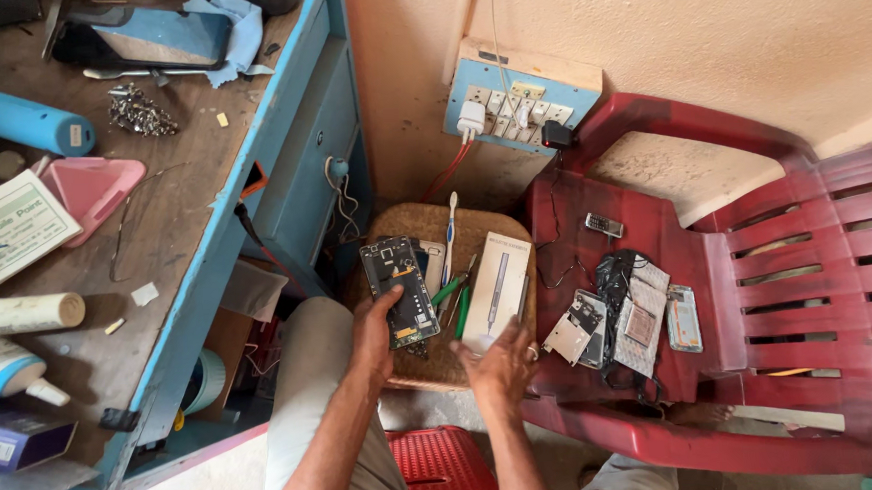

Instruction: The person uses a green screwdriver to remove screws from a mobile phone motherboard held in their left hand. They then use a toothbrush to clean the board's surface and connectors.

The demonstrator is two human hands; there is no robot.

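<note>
My left hand point(371, 331) holds an opened phone body point(399, 291) with its circuit side up, above a round woven stool point(406, 227). My right hand point(503, 362) reaches down onto the stool's near edge, its fingers touching the lower end of a long cream box point(498, 286) that pictures a pen-like tool. Between the phone and the box lie a white-and-blue toothbrush point(450, 235) and green-handled tools point(455, 298).
A red plastic chair point(750, 261) at the right holds phone parts, a small phone point(604, 226), cables and a flat device point(683, 317). A blue-edged wooden workbench point(175, 217) cluttered with tubes and tools stands at the left. A wall socket board point(518, 99) hangs behind. A red stool point(441, 465) is below.
</note>
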